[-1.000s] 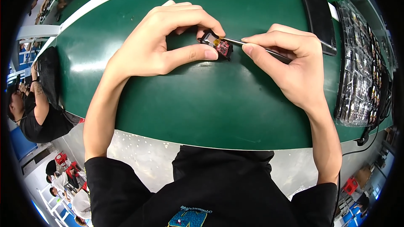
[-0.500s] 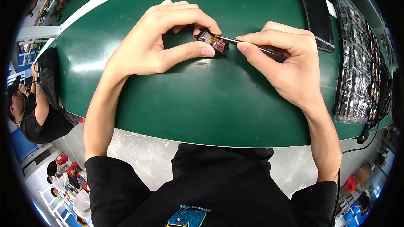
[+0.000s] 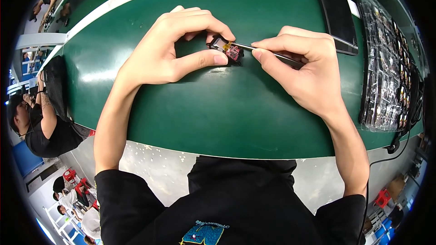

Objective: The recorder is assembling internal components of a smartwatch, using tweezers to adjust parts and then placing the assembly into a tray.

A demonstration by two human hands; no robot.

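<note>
On the green table (image 3: pixel 227 118), the left hand (image 3: pixel 168 50) pinches a small black part (image 3: pixel 227 50) between thumb and forefinger. The right hand (image 3: pixel 304 70) grips a thin metal tool (image 3: pixel 268 52), its tip touching the part. Beyond lie a dark phone (image 3: pixel 337 11) and a tray of parts (image 3: pixel 386 63).

Surface: dark green matte bench top (image 3: pixel 236 118) with a white strip along its far edge and a curved near edge.
Centre, far half: small black electronic part with a red and gold face (image 3: pixel 228 50), resting on the green mat.
Far right: flat black rectangular phone-like slab (image 3: pixel 337 11), lying across the white strip.
Right edge: long black tray of small parts under clear plastic (image 3: pixel 386 63), just beside the slab.
Near right corner: black cable (image 3: pixel 394 144) leaving the edge.
</note>
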